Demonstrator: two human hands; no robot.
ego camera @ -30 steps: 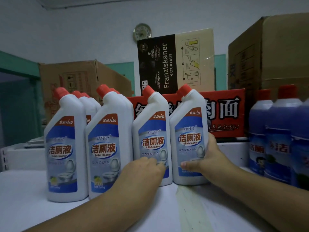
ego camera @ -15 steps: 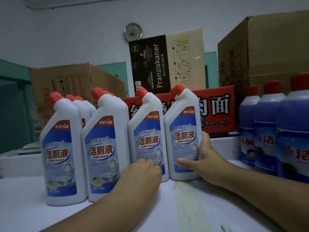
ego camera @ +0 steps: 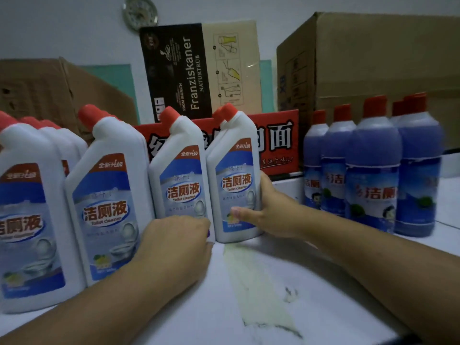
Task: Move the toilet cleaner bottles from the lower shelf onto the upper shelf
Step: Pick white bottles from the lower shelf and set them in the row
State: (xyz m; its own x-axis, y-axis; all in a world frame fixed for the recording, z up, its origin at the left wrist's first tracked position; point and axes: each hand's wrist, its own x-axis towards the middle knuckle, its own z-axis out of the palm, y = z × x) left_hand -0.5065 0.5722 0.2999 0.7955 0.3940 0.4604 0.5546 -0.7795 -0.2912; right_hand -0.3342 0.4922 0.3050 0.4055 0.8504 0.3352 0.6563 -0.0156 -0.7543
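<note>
While the thumb (ego camera: 239,211) of the right hand (ego camera: 271,212) lies across the lower front label of the rightmost white bottle (ego camera: 234,175), the remaining fingers wrap round the bottle's 3 o'clock side. The hand thus grips the bottle low on its body. The bottle stands upright on the white shelf (ego camera: 328,282).

The left hand (ego camera: 179,237) sits at 9 o'clock of the right hand, back toward the camera. Its fingers (ego camera: 199,224) curl against the base of the neighbouring white bottle (ego camera: 181,185). Whether they clasp it or only touch it cannot be told.

Two more white toilet cleaner bottles (ego camera: 107,202) stand in the same row at 9 o'clock, with others behind them. All have red caps.

At 3 o'clock, near but apart, stands a group of purple bottles (ego camera: 371,175). A yellowish strip (ego camera: 258,290) runs along the shelf at 6 o'clock of the gripped bottle.

At 12 o'clock, behind the row, sits a red carton (ego camera: 276,140), with a Franziskaner box (ego camera: 179,70) rising behind it. Brown cardboard boxes (ego camera: 373,58) flank the rear, and a clock (ego camera: 140,12) hangs on the wall.
</note>
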